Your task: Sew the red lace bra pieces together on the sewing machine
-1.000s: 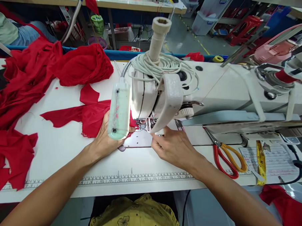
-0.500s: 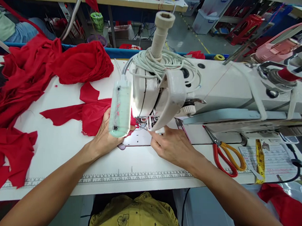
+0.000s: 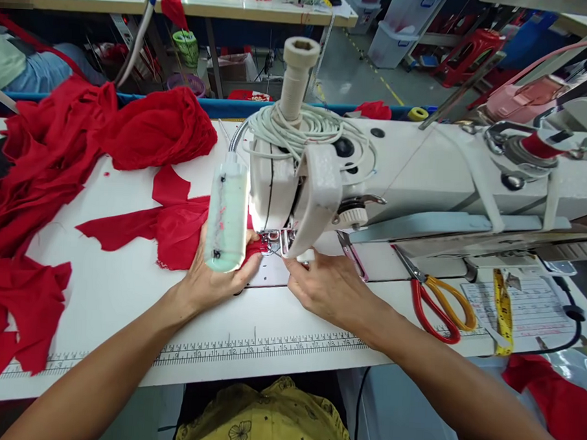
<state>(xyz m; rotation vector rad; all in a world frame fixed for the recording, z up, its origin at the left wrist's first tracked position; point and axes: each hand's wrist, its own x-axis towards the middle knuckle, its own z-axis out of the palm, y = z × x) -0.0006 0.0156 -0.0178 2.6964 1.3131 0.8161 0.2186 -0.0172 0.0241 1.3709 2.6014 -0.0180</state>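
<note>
A piece of red fabric (image 3: 179, 231) lies on the white sewing table, its right end at the presser foot (image 3: 272, 238) of a white sewing machine (image 3: 319, 189). My left hand (image 3: 217, 281) grips the fabric beside the foot, thumb and forefinger either side of its edge. A clear lamp (image 3: 227, 217) covers part of that hand. Just right of the needle area, my right hand (image 3: 327, 286) is closed, fingertips pinched by the machine's white lever. A thin dark thread seems to run towards them; what they hold is too small to make out.
Heaped red fabric (image 3: 43, 170) and a red bundle (image 3: 161, 130) lie left. Scissors (image 3: 436, 297) with red and yellow handles, a yellow tape measure (image 3: 503, 313) and a written sheet (image 3: 537, 305) lie right. A slim metal tool (image 3: 353, 255) rests behind my right hand.
My left hand's thumb has come up close to the presser foot, beside the fabric's edge. My right hand stays pinched near the needle. The whole view has shifted slightly.
</note>
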